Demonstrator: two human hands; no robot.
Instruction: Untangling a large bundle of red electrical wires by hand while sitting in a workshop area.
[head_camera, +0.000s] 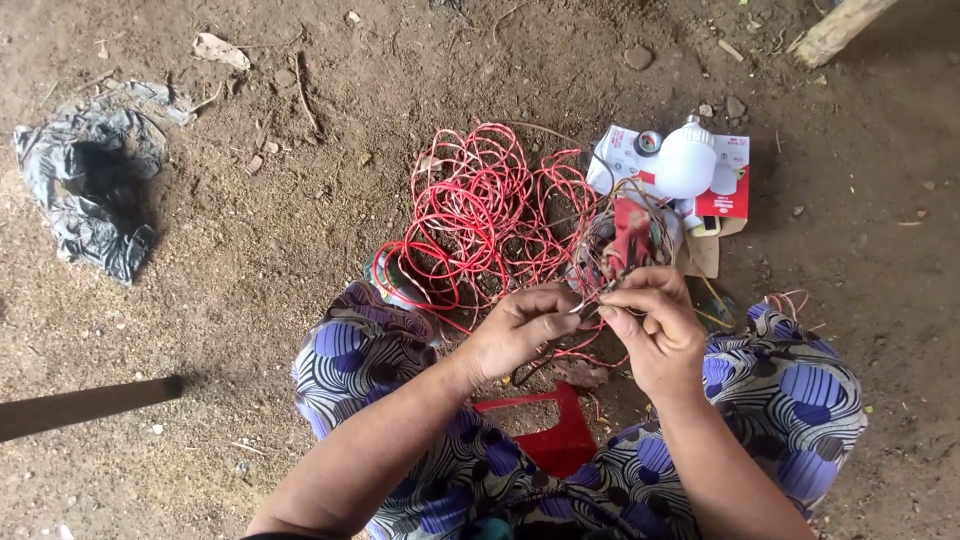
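Here we pinch a thin wire end between left hand and right hand; steady fingertips, red coil at eleven o'clock.

A flat white-and-red carton lies on the dirt in the upper right of the frame, beneath a white bulb.

Bare dirt floor strewn with pebbles, a crumpled grey plastic sheet lying at left in daylight.
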